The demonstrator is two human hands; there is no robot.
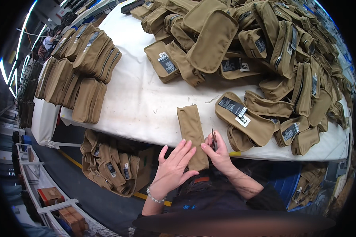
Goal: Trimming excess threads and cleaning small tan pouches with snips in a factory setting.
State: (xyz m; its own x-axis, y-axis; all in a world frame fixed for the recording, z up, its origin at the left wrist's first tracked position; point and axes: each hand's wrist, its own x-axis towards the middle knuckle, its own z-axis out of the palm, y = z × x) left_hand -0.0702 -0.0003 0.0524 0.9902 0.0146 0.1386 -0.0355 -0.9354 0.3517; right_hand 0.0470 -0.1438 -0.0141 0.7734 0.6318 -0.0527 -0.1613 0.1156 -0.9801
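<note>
A tan fabric pouch (191, 123) lies lengthwise at the near edge of the white table, its lower end reaching past the edge toward me. My left hand (173, 166) rests flat on the pouch's lower left part, fingers stretched and thumb apart. Close by its right side, my right hand (221, 157) is closed around small dark thread snips (214, 139), whose points stick up past the fingers. Its thumb is against or very near the pouch's edge. Just right of that hand, a tagged tan pouch (245, 118) sits over another one.
A large heap of tan pouches (211, 41) covers the far and right parts of the white table (142, 106). Stacked pouches (89, 98) stand at the left. Below the edge, a container of pouches (110, 166) sits on the floor; a blue bin (283, 177) is at lower right.
</note>
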